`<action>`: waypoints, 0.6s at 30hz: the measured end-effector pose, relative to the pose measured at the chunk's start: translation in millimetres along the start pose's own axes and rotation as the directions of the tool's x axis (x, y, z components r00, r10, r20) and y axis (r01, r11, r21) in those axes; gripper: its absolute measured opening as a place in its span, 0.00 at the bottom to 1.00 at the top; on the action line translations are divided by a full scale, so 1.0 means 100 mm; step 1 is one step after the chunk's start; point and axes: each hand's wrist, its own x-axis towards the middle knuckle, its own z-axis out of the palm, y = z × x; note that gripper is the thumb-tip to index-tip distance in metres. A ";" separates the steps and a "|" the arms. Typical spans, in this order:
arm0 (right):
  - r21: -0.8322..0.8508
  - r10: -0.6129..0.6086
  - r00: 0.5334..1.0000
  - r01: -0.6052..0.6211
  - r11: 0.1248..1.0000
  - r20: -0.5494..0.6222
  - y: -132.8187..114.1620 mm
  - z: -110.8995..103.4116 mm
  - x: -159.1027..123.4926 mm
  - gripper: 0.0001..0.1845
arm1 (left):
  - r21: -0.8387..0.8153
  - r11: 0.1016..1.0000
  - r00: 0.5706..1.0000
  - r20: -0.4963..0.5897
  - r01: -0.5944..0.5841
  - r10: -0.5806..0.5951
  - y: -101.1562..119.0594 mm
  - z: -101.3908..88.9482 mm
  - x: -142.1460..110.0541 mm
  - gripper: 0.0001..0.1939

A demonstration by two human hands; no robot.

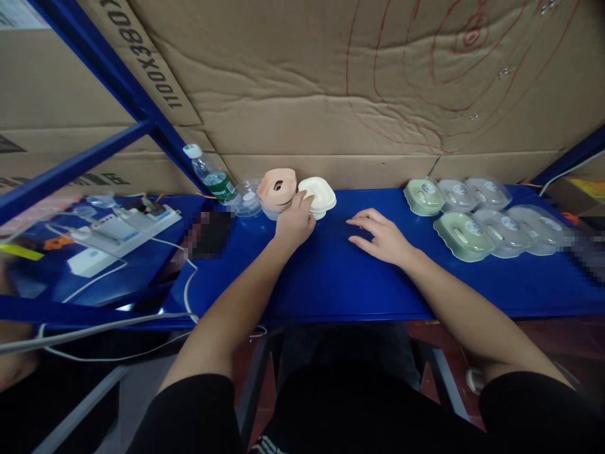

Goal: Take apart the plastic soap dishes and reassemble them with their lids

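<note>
My left hand (295, 222) is closed at the near left edge of a cream, rounded-square plastic piece (320, 191), like a lid or shallow dish, with its fingertips over the rim. Just left of that hand stand stacked pinkish-beige plastic pieces (276, 188), the top one with a dark slot. My right hand (380, 238) hovers over the blue table with fingers apart, holding nothing. To its right sit lidded clear containers in two rows; the left one of each row is a green container (424, 197), the others greyish containers (501, 230).
A water bottle (215, 180) leans by clear round plastic tubs (248, 198) at the back left. A white power strip (125, 238) with cables lies left. A cardboard wall (283, 126) stands behind the blue tabletop (331, 284); a blue frame bar (75, 161) crosses the left side.
</note>
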 end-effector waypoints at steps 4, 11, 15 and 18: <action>-0.061 0.012 1.000 -0.014 0.998 -0.021 0.07 -0.07 0.02 0.22 | 0.021 1.000 0.998 0.059 0.010 -0.011 0.09 -0.03 -0.02 0.27; -0.290 0.279 0.958 -0.287 0.913 -0.071 0.59 -0.35 0.04 0.35 | 0.022 0.999 0.998 0.057 0.023 -0.024 0.07 -0.10 -0.01 0.20; -0.504 0.557 0.818 -0.544 0.671 -0.141 0.90 -0.46 -0.05 0.45 | 0.004 1.000 0.999 0.043 0.024 -0.024 0.06 -0.12 -0.02 0.25; -0.589 0.686 0.707 -0.632 0.503 -0.173 1.00 -0.48 -0.13 0.50 | -0.022 1.000 1.000 0.023 0.010 -0.009 0.09 -0.12 -0.03 0.24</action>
